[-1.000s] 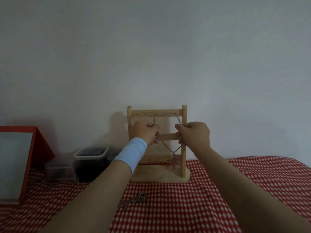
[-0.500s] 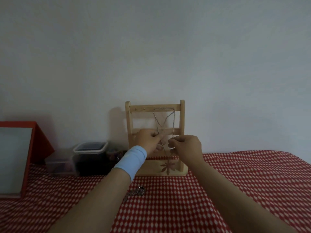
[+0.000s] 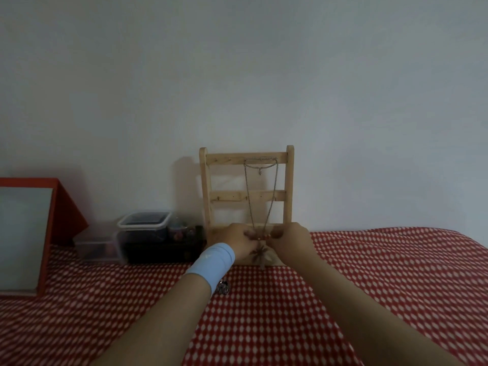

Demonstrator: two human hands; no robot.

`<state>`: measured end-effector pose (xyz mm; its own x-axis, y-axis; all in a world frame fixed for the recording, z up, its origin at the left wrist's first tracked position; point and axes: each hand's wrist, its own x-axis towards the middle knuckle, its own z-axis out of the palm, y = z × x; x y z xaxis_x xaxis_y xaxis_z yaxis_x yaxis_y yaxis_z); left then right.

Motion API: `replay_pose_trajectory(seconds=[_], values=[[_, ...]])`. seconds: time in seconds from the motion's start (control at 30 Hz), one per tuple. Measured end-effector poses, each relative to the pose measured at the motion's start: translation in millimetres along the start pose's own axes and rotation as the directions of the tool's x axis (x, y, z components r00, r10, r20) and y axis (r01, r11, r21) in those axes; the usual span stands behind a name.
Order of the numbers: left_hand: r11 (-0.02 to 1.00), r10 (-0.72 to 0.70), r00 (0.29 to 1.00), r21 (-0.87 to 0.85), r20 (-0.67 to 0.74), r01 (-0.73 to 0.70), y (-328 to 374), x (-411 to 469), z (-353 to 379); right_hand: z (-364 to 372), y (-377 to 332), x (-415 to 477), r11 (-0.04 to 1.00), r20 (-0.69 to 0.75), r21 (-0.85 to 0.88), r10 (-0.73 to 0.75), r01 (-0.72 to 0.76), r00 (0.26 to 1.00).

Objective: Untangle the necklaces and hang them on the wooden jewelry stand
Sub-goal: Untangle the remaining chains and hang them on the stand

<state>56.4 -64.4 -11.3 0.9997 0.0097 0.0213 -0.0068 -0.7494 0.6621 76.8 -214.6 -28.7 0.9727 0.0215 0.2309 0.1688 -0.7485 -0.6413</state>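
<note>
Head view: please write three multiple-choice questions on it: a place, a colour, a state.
1. Which part of the wooden stand carries the necklace? A top bar B middle bar C base
2. The cloth is: A blue B red and white C green
3. The left hand and right hand: A lie flat B pinch the necklace C hold a box
Answers: 1 A, the necklace loops over the top bar; 2 B, red with white dots; 3 B, both hands' fingers close on the necklace.
</note>
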Motion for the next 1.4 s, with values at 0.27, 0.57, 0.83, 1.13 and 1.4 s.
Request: replay_pose_trajectory(seconds=[0.27, 0.57, 0.83, 1.13, 1.4], values=[[0.997, 0.063, 0.997, 0.039, 0.053, -0.065, -21.4, -7.3, -3.1, 9.7, 1.1, -8.6, 0.967, 0.117, -0.250, -0.019, 0.048, 0.993], [0.979, -0.007, 0.999, 0.205, 0.052, -0.004, -74.6, -47.6, -42.0, 35.9, -56.6, -36.7, 0.949, 0.288, -0.185, -0.196, 0.255, 0.937], [0.988, 0.050, 0.999, 0.145, -0.012, -0.048, -78.7, -49.5, -28.7, 42.6, -34.9, -37.4, 0.955, -0.089, -0.291, 0.038, -0.062, 0.995], [0.983, 0.077, 0.997, 0.169, -0.019, -0.072, -22.1, -30.5, 15.0, 27.9, -0.9, -19.5, 0.996, 0.023, -0.040, 0.084, -0.083, 0.996], [0.978, -0.007, 0.991, -0.206, 0.130, 0.034, -6.1, -27.3, 19.0, 4.4, 0.7, -23.6, 0.964, 0.098, 0.265, 0.006, -0.032, 0.995]])
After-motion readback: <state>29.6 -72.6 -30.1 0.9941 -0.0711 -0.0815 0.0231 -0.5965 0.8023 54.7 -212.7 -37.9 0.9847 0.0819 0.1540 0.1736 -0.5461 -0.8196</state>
